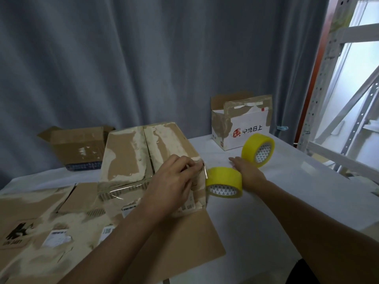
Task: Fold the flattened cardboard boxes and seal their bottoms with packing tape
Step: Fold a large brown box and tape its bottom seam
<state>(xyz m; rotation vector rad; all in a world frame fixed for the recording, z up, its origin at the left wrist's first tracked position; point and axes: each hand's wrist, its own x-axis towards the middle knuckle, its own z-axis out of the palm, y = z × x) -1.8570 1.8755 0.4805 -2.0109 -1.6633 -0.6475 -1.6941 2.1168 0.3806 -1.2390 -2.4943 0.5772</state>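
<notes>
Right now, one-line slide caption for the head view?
Left hand presses tape onto the upturned cardboard box while the right hand rests against a yellow tape roll.

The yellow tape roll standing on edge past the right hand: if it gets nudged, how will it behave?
The far tape roll stands on its round rim, so a nudge would probably send it rolling across the smooth white table. Its hollow core suggests it is light. The near tape roll lies flat and looks steadier.
</notes>
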